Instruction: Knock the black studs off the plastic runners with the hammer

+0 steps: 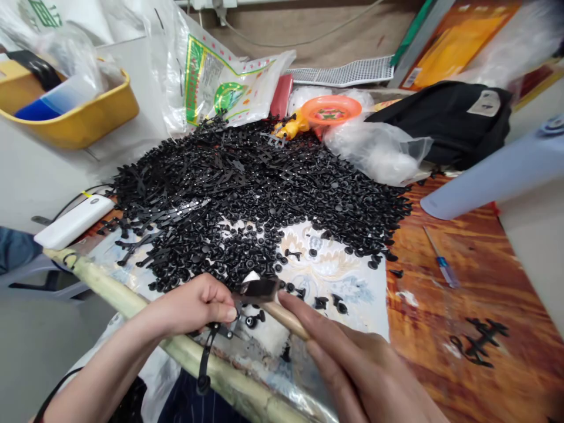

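Observation:
A big heap of small black plastic studs and strips covers the middle of the table. My left hand is closed, pinching a black strip that hangs down over the table's front edge. My right hand grips the wooden handle of a small hammer, index finger stretched along it. The hammer's dark head rests right beside my left fingertips, over a few loose studs on a patterned cloth.
A white power bank lies at the left edge, a yellow tub behind it. Plastic bags, an orange dish and a black bag stand at the back. A small screwdriver and black strips lie on the wooden top at right.

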A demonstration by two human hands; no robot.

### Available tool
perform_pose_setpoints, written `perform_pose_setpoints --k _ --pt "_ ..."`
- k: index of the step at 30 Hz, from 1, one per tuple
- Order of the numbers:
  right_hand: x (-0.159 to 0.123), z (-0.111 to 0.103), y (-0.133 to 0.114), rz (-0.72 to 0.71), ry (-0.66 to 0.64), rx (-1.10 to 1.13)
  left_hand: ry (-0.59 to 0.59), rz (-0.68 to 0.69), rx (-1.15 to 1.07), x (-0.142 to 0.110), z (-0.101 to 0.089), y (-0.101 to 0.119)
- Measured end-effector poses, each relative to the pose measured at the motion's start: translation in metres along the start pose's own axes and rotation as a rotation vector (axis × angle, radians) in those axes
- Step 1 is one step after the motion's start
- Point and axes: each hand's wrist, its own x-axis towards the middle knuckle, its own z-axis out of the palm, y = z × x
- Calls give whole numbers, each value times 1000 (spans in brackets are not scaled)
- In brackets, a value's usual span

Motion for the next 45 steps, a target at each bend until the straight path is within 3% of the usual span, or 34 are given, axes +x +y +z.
perform_pose_setpoints --k 3,8,14,19,22,26,29,34,38,45 --pt "0 6 -1 2 10 12 13 12 -13 -1 0 2" --pt "1 9 2 30 -171 -89 -5 43 -37 -3 2 7" --pt "2 -5 0 6 -1 -16 31 38 -64 1 4 2" --pt "2 20 6 46 -167 -72 -5 -12 -36 2 -1 -2" --pt "5 16 5 60 -209 -18 -15 -11 -31 2 -2 -2" --pt "9 -5 6 118 -85 133 -25 6 -57 0 -3 -4" --pt "7 -10 15 196 7 128 -31 41 -102 -5 -5 -8" --pt "-3 -1 38 213 59 -25 -4 118 -218 -17 -11 -20" --pt "-7 5 58 286 100 -295 58 173 -328 -25 -10 -29" --pt "8 12 87 407 161 -676 159 247 -564 -32 -1 -38"
